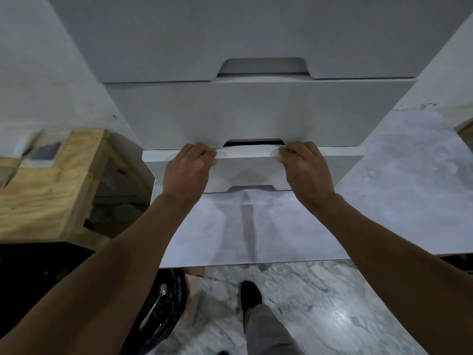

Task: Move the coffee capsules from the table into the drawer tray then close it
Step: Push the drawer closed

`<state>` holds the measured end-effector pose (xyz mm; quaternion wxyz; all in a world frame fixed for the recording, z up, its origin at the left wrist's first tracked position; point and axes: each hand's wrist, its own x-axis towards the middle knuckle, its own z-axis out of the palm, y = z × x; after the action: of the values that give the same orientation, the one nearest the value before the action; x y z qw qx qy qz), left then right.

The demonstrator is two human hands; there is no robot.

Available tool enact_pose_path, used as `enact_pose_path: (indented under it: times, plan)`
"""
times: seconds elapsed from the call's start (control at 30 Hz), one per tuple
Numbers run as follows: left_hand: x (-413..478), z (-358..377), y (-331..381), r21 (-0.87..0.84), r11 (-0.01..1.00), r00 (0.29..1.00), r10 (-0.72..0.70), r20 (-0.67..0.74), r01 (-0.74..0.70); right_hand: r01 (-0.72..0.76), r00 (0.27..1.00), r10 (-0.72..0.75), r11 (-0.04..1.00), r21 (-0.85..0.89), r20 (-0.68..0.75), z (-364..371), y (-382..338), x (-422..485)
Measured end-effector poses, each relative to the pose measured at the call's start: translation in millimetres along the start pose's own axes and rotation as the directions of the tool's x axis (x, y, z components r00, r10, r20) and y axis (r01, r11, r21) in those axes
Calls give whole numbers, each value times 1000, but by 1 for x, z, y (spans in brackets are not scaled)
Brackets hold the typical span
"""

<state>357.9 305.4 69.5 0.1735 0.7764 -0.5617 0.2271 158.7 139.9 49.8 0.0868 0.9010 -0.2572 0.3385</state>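
A white drawer unit fills the upper view, and one lower drawer (253, 167) sticks out a little from the stack. My left hand (188, 170) grips the top edge of that drawer front left of its cut-out handle, fingers curled over the rim. My right hand (303, 167) grips the same edge on the right side of the cut-out. The drawer's inside is hidden, so no tray shows. No coffee capsules are in view.
Above sit two more shut drawer fronts (256, 111). A wooden crate (51, 188) stands to the left. A pale sheet (256, 226) lies under the unit. Below are a marble floor (332, 316), a black bag (163, 311) and my shoe (250, 295).
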Motion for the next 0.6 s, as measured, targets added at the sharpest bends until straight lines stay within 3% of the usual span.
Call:
enact_pose_path:
  times: [0.17,0.33,0.43,0.6]
  plan:
    - [6,0,0,49,999,996,11,-86,-7,-20,998,21,1000,9,-63,3,-2,5]
    - [8,1,1,170,980,985,-76,-152,101,-78,992,59,979,-186,-109,-8,-4,8]
    - [11,2,-1,210,970,985,-97,-144,126,-89,995,79,966,-243,-53,-7,0,9]
    - [11,7,-6,249,963,989,-75,-125,105,-101,993,83,964,-248,-80,6,4,6]
